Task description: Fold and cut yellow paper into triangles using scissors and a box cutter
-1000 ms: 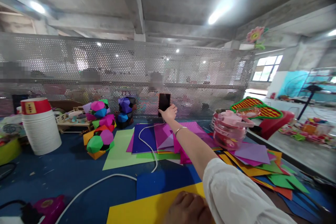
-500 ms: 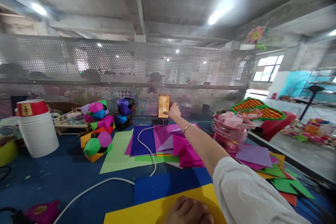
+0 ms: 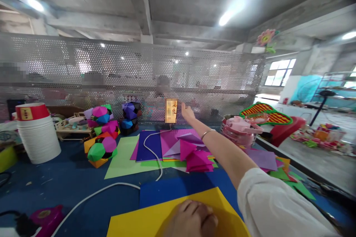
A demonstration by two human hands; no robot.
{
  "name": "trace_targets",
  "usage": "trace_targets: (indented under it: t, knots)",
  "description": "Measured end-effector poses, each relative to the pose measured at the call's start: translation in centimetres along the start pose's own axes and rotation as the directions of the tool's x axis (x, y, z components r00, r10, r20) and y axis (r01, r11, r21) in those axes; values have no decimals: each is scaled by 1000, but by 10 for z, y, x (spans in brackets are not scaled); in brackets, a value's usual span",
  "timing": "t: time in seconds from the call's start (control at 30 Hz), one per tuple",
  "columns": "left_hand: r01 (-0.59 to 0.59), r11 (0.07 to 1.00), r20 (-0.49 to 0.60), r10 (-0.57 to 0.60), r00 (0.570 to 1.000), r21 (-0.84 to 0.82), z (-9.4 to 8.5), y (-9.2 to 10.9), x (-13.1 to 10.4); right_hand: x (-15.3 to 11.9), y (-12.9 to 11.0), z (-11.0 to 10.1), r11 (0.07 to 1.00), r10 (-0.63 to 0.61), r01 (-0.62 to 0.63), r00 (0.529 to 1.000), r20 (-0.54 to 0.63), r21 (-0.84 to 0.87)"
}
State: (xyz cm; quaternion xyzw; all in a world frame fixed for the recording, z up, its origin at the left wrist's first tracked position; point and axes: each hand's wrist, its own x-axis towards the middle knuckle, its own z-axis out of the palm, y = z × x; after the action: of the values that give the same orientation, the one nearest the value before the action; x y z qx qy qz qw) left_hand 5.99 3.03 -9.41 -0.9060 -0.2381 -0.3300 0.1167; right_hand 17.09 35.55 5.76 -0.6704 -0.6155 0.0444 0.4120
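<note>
My right hand, with a bracelet on the wrist, is stretched far forward. Its fingers are partly bent, one pokes up apart from the others, and nothing is in them. Just left of it, not touching, a lit phone stands upright against the perforated screen. Close to me, my left hand rests curled into a fist on a yellow sheet; its underside is hidden. Under the yellow sheet lies a blue sheet.
Beyond these lie magenta folded papers and a light green sheet. A white cable crosses the table. Faceted paper balls and a paper cup stack stand left. A pink bottle and a perforated screen bound the right and back.
My right hand has drawn back from the phone to the right. The picture on the phone's screen is different. My left hand shows a little higher in view, still curled on the yellow sheet.
</note>
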Motion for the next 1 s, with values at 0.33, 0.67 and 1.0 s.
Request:
trace_targets:
  t: [0.33, 0.67, 1.0]
  knots:
    - [197, 959, 273, -138, 952, -203, -55, 20, 10, -77, 21, -102, 989, -146, 145, 985, 87, 20]
    - [223, 950, 302, -151, 941, -220, -68, 24, 9, -261, 114, -231, 907, -412, 420, 872, 264, 27]
    - [224, 947, 393, -120, 911, -229, -69, 17, 11, -356, 186, -274, 892, -309, 413, 855, 417, -184]
